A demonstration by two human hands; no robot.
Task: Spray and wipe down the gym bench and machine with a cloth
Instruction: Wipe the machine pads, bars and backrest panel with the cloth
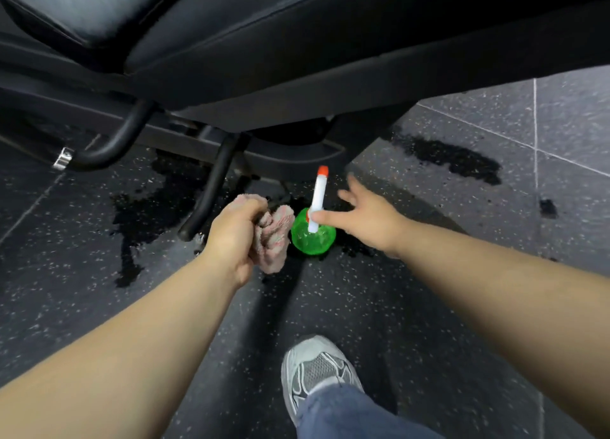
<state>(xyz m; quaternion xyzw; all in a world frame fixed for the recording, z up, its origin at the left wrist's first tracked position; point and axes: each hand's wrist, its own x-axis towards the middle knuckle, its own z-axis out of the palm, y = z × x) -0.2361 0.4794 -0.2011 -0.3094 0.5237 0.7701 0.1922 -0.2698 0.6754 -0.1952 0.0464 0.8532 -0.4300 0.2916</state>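
Head: left fingers [247, 209] grip cloth [276, 237]; right fingers [350, 197] splayed.

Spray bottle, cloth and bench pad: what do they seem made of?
Spray bottle: likely plastic, translucent green body, glossy white head.
Cloth: soft pinkish terry-like fabric, fuzzy and bunched.
Bench pad: probably black vinyl or leather, smooth with dull sheen.

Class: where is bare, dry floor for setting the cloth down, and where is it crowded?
Free: dry speckled floor between the grey trainer and the green spray bottle. Crowded below the black padded bench: black frame tubes, wet patches, left hand gripping a pink cloth.
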